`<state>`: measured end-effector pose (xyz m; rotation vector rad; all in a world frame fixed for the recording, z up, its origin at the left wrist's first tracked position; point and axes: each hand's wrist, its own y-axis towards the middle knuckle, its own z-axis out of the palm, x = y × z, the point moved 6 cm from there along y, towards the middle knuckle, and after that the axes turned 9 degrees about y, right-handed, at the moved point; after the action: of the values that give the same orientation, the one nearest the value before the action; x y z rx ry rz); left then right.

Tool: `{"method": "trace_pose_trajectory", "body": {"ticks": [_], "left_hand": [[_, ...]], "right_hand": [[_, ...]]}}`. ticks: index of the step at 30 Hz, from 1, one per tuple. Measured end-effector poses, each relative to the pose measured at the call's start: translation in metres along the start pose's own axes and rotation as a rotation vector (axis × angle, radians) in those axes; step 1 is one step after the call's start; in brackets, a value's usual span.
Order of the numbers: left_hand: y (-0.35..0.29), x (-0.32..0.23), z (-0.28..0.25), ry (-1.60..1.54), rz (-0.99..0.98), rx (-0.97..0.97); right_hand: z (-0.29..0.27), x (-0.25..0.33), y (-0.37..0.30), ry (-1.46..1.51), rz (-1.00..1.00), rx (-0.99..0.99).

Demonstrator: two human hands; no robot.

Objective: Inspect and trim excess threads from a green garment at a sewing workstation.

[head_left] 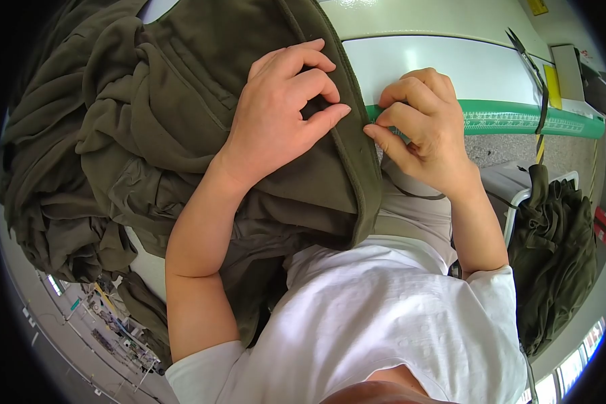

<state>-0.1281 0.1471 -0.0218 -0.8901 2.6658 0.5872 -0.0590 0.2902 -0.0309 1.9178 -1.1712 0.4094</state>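
Observation:
A large olive-green garment (188, 121) lies bunched over the left and middle of the worktable, its stitched edge band (357, 168) curving down toward my lap. My left hand (279, 101) rests over the cloth beside that band; its thumb and index tips come together in a pinch, the other fingers bent and spread. Just past the band's outer edge is my right hand (421, 121), fingers curled, thumb and index drawn close together near the cloth. Whatever either pinch holds is too small to tell. Under my right hand runs a green strip with ruler markings (532, 120).
The white tabletop (417, 64) extends beyond my hands. Dark pointed snips (524, 54) hang or lie at the far right, by a dark strap. More olive cloth (552, 262) is heaped at my right, next to a pale bin (508, 185).

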Motion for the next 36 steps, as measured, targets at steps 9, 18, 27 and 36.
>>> {"method": "trace_pose_trajectory", "body": {"ticks": [9, 18, 27, 36], "left_hand": [[0.002, -0.003, 0.0, 0.018, -0.003, 0.009], [0.002, -0.002, 0.0, 0.002, 0.002, 0.021], [-0.001, -0.004, 0.001, 0.004, 0.04, 0.001], [-0.001, 0.0, 0.002, 0.012, 0.041, 0.039]], "right_hand": [[0.004, 0.007, -0.017, 0.051, 0.009, -0.18], [0.008, 0.008, 0.003, -0.103, 0.005, -0.061], [0.003, 0.0, 0.0, 0.041, 0.034, -0.088], [-0.002, -0.005, 0.006, 0.027, 0.202, -0.197]]}}
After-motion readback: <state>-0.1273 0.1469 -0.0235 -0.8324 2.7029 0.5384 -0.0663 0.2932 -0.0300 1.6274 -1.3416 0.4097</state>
